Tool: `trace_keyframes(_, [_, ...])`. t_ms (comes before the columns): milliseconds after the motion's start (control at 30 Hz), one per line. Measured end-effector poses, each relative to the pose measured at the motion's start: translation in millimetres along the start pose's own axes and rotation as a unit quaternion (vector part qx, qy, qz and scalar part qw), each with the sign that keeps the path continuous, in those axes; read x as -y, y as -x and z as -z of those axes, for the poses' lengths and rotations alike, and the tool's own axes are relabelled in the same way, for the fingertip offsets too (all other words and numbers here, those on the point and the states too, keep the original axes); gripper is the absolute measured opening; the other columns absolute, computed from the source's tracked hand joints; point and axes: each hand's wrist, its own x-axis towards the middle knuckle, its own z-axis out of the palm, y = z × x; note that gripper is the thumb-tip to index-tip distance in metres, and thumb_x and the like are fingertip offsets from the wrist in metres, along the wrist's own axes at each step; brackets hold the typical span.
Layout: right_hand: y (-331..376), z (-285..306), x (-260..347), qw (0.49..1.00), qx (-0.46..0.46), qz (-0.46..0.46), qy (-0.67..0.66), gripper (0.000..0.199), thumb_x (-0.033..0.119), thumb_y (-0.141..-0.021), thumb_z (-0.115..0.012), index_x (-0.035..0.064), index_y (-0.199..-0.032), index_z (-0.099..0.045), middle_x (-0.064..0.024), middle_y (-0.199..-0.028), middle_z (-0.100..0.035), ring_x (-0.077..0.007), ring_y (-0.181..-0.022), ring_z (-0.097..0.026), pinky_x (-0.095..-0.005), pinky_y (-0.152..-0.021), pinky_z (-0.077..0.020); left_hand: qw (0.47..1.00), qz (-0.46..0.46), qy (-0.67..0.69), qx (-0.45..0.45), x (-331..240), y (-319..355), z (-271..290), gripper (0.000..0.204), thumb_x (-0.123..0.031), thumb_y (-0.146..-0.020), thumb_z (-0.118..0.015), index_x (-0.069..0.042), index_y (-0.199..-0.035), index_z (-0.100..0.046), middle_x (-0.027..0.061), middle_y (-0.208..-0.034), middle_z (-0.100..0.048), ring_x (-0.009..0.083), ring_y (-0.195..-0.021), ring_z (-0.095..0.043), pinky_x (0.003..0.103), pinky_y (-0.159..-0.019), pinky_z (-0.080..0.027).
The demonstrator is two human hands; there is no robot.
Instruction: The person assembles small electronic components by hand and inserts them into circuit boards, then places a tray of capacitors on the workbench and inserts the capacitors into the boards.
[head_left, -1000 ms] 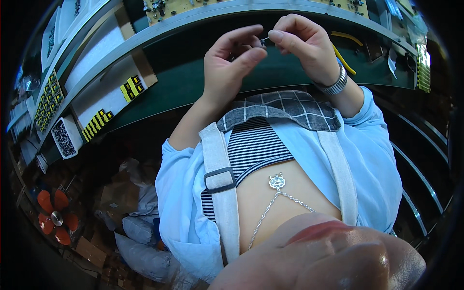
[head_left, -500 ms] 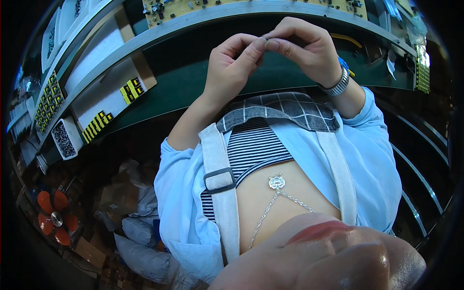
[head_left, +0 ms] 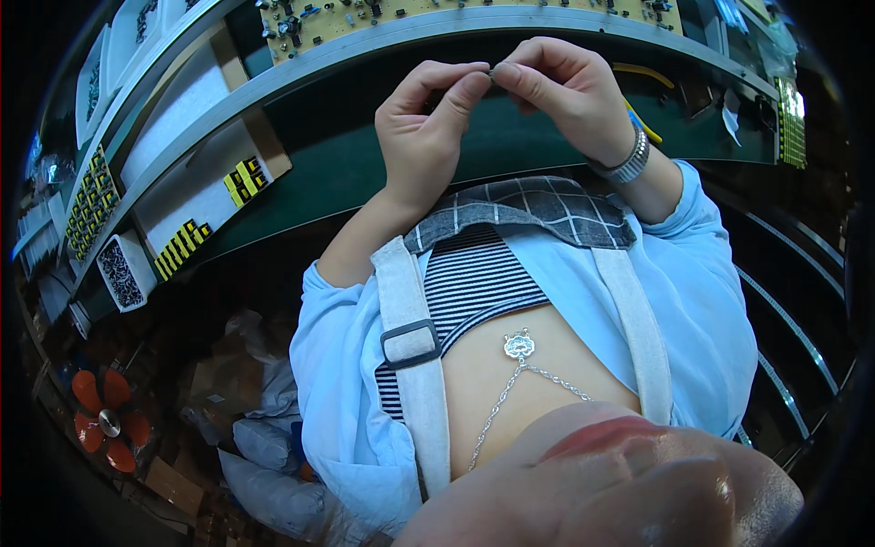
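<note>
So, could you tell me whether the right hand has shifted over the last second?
Yes, slightly. The right hand has crept left along the grey bench rail, closing on the left hand, so both sets of fingertips now pinch one tiny part.

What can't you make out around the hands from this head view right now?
- The small part pinched between the left hand and right hand: too small, and fingertips cover most of it.
- Components on the yellow circuit board: cut off by the top edge and too small.
- Contents of the white tray: dark, tiny, blurred near the rim.
- Bench right end: lost in the dark fisheye rim.
</note>
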Motion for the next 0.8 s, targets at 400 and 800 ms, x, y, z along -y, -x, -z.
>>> trace_keyframes(400, [-30.5,35.3,12.6,0.785,0.065,0.408,0.462,0.025,0.012,-0.083,-0.067,0.0048,-0.107,-0.063,-0.0113,-0.091,-0.065,-0.021,-0.071,-0.064,-0.0255,-0.057,-0.0514,0.859,0.367,0.357,0.007,-11.5,-11.4,-4.8,0.033,-0.037,-0.09,-0.058,-0.008,-0.107,-0.06,-0.0014,-0.075,-0.053,0.0037,-0.05,-0.034,0.018,-0.042,-0.022])
trace_keyframes(800, [-82.7,71.4,31.7,0.871,0.018,0.183,0.456,0.012,0.015,-0.07,-0.071,0.0064,-0.078,-0.068,-0.0066,-0.071,-0.058,-0.0207,-0.066,-0.057,-0.0323,-0.06,-0.0469,0.88,0.363,0.304,0.023,-4.7,-12.4,-8.1,0.041,-0.024,-0.099,-0.036,0.001,-0.132,-0.04,0.0127,-0.103,-0.059,0.0057,-0.051,-0.04,0.018,-0.043,-0.03])
